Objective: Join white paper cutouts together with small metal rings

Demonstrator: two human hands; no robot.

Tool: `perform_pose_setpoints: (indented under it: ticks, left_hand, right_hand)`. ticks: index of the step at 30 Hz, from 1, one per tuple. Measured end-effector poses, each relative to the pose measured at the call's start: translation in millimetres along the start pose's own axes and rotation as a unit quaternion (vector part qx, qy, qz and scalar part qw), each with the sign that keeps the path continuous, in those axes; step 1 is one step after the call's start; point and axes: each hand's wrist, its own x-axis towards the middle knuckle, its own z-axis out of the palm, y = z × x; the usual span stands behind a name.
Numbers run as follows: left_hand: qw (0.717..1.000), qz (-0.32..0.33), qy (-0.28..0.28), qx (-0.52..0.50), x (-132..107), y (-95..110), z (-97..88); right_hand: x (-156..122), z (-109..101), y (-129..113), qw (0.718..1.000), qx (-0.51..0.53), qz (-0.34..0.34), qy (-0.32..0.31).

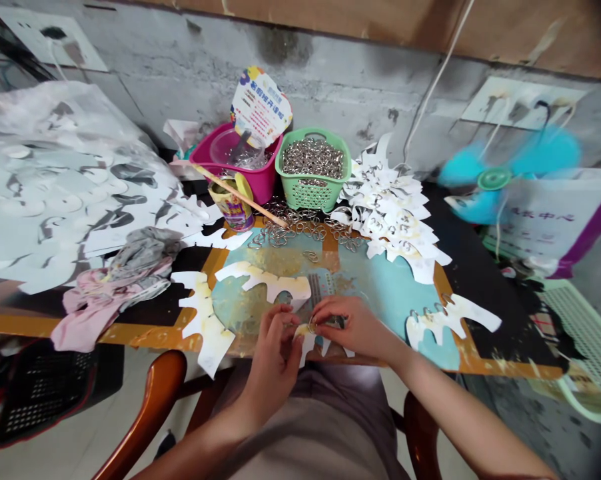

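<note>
My left hand (273, 360) pinches a white scalloped cut-out piece (307, 347) at the table's front edge, just above my lap. The fingers of my right hand (353, 328) are closed on a small metal ring (311, 326) at the upper edge of that piece. Whether the ring passes through the piece cannot be made out. A yellow-stained white cut-out (260, 277) lies just beyond my hands, and another cut-out (205, 323) is to the left. On the right, a cut-out with rings on its edge (445, 317) overhangs the mat.
Loose metal rings (300, 230) lie before a green basket (313, 190) full of rings. A stick (240, 195) rests across a yellow-and-purple tub (235, 210), beside a magenta basket (265, 180). Stacked cut-outs (395, 220), a blue fan (495, 179), cloths (120, 287) and a plastic bag (55, 167) surround these.
</note>
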Motion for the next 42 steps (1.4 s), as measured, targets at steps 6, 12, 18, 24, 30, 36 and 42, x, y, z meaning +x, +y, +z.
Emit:
perform_pose_setpoints:
  ticks: [6,12,18,24,30,36,42]
  left_hand:
    - [0.99,0.075,0.02,0.119,0.6,6.1,-4.4]
    - [0.989,0.076,-0.003,0.129,0.2,7.1,-8.2]
    - [0.971,0.153,-0.02,0.181,-7.5,-0.3,-13.0]
    - [0.949,0.233,-0.075,0.199,-11.0,-8.0,-5.0]
    - [0.961,0.202,-0.089,0.167,-0.7,-4.0,0.2]
    - [0.979,0.187,-0.042,0.074,1.9,-0.3,-20.9]
    - [0.943,0.231,-0.135,0.197,18.0,1.3,-10.8]
  right_hand:
    - [3.4,1.4,-4.1,0.999,-0.016,-0.028,-0.006]
    - [8.2,4.4,-6.1,0.999,-0.03,-0.032,-0.019]
    - [7.8,10.1,-5.0,0.999,-0.043,0.005,-0.028]
    - [-8.7,5.8,-2.4,0.999,-0.016,0.037,-0.028]
    - [-23.3,7.2,-0.7,0.996,-0.081,0.039,0.014]
    - [-25.1,17.3,-1.8,0.979,-0.201,-0.038,0.011]
    - [-32.0,23.0,-1.0,0.952,-0.305,-0.031,-0.023]
